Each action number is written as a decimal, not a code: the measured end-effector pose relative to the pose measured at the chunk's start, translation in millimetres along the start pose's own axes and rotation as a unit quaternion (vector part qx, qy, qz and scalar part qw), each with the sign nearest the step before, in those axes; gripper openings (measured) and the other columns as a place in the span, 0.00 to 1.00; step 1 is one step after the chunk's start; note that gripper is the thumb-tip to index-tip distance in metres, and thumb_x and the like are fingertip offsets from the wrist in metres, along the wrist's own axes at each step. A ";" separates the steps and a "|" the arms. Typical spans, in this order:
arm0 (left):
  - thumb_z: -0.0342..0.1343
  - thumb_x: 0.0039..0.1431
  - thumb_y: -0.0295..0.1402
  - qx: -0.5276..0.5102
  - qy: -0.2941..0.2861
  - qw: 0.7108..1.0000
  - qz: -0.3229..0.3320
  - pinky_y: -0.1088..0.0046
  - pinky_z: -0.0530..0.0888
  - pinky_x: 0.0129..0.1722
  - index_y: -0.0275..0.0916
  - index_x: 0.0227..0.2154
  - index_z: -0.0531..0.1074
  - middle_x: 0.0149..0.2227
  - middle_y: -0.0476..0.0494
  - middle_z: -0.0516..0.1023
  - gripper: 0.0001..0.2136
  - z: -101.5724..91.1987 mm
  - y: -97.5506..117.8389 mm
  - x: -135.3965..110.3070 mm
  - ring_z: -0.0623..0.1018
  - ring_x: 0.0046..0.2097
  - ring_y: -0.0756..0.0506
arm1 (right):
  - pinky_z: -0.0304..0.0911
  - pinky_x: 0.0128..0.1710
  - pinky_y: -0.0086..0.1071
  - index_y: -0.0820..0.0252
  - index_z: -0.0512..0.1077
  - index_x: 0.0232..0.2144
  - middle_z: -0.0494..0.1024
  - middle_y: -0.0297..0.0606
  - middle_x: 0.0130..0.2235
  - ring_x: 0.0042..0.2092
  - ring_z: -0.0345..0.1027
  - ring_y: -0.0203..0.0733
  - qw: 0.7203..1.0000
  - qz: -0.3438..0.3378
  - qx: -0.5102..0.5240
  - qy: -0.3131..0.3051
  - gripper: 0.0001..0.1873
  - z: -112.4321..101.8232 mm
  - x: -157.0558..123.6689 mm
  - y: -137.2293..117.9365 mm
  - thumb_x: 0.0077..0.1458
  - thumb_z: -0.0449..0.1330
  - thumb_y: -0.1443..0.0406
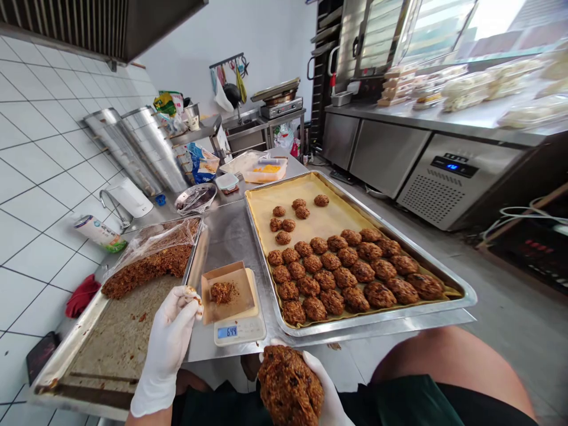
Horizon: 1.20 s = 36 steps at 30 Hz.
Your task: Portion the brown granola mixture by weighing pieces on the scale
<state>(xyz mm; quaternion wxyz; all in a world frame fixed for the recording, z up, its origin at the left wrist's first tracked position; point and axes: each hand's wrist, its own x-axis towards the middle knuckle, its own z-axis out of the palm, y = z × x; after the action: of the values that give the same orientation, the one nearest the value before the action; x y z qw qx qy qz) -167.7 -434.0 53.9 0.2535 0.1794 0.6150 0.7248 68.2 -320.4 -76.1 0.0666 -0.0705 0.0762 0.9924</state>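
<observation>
My right hand (326,384), in a white glove, is wrapped round a large lump of brown, shaggy filling mixture (290,387) near the bottom edge. My gloved left hand (175,322) is closed, fingertips together beside the paper tray; brown bits stick to them, and what they hold is unclear. On a small digital scale (239,331), reading about 64.4, sits the brown paper tray (244,309) with a small clump of the same mixture (222,292). To the right, a lined baking tray (377,325) holds several rows of brown balls (348,278).
On the left lies a metal tray (106,355) with a mass of mixture (146,269) partly under plastic film. Behind are a film-covered bowl (195,198), a container with yellow pieces (265,171) and a spray can (98,232). A steel counter (390,151) stands far right.
</observation>
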 end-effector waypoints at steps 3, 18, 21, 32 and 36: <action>0.64 0.58 0.31 -0.055 -0.018 0.998 0.008 0.78 0.70 0.35 0.41 0.39 0.73 0.34 0.50 0.69 0.08 1.6 -1.6 0.8 0.69 0.33 0.53 | 0.56 0.64 0.45 0.64 0.77 0.52 0.79 0.50 0.55 0.56 0.73 0.53 1.000 0.002 0.003 -0.002 0.26 -3.5 -0.6 -0.1 0.58 0.60 0.52; 0.63 0.60 0.27 -0.107 -0.073 0.991 -0.021 0.76 0.61 0.31 0.40 0.42 0.72 0.26 0.55 0.61 0.09 17.6 -7.1 -1.8 0.63 0.28 0.55 | 0.61 0.61 0.45 0.64 0.78 0.51 0.80 0.48 0.54 0.54 0.75 0.54 1.000 -0.013 -0.007 0.009 0.26 0.7 -2.4 -1.5 0.57 0.62 0.52; 0.58 0.66 0.31 -0.152 -0.092 0.982 -0.059 0.75 0.58 0.28 0.38 0.41 0.73 0.23 0.56 0.55 0.04 20.1 -8.3 -0.3 0.57 0.24 0.55 | 0.61 0.61 0.47 0.64 0.77 0.52 0.80 0.49 0.54 0.55 0.74 0.55 1.000 -0.005 0.001 0.001 0.26 0.4 -2.4 -2.1 0.58 0.61 0.53; 0.59 0.64 0.41 -0.069 -0.069 0.994 -0.041 0.75 0.59 0.28 0.39 0.40 0.73 0.26 0.54 0.60 0.10 10.9 -12.9 15.4 0.58 0.26 0.53 | 0.60 0.61 0.46 0.64 0.77 0.51 0.80 0.48 0.54 0.55 0.74 0.54 1.000 -0.006 0.010 -0.006 0.25 -0.5 -3.2 -3.5 0.59 0.60 0.53; 0.67 0.55 0.44 0.274 -0.003 0.961 0.026 0.73 0.64 0.34 0.39 0.36 0.72 0.33 0.49 0.71 0.15 -1.7 -13.1 40.7 0.68 0.33 0.49 | 0.59 0.62 0.47 0.65 0.78 0.51 0.80 0.48 0.54 0.55 0.73 0.54 1.000 -0.009 0.010 0.006 0.25 -1.6 -2.5 -2.1 0.60 0.59 0.53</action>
<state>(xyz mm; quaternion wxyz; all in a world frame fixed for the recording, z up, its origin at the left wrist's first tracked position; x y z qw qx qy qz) -199.6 -409.9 38.6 0.1774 0.2598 0.7848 0.5340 71.2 -318.9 -77.6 0.0761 -0.0760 0.0858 0.9905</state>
